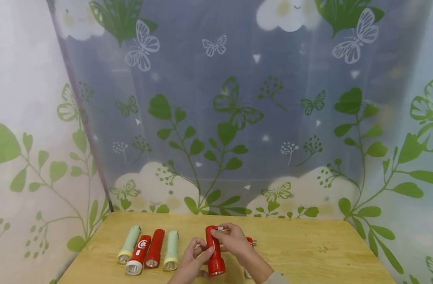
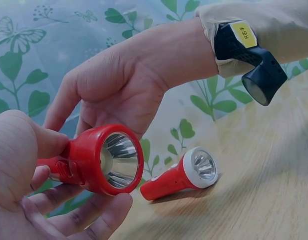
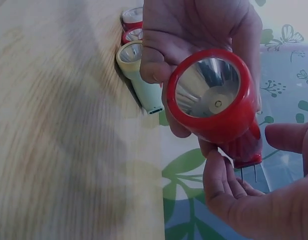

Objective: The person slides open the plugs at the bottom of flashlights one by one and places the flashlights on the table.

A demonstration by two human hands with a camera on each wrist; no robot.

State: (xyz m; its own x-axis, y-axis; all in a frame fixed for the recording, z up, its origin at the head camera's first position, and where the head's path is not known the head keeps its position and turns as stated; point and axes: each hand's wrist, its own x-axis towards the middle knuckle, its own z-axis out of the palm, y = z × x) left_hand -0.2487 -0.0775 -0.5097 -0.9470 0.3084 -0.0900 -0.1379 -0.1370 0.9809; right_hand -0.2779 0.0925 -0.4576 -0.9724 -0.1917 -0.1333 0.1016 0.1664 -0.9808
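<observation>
A red flashlight (image 1: 213, 252) is held above the table between both hands, its lens end low and toward me. My left hand (image 1: 194, 260) grips it near the head, the thumb along one side. At the tail, the thumb and fingers of my right hand (image 1: 236, 241) pinch the end. Two thin metal plug prongs (image 3: 248, 173) stick out of that end in the right wrist view. The reflector (image 2: 121, 161) faces the left wrist camera. Behind my right wrist lies a red flashlight with a white head (image 2: 178, 175), mostly hidden in the head view.
On the wooden table (image 1: 308, 252), left of my hands, several flashlights lie side by side: pale green (image 1: 131, 240), red with a white rim (image 1: 141, 248), all red (image 1: 155, 246) and pale green (image 1: 172, 246). A patterned curtain (image 1: 209, 150) hangs behind the table.
</observation>
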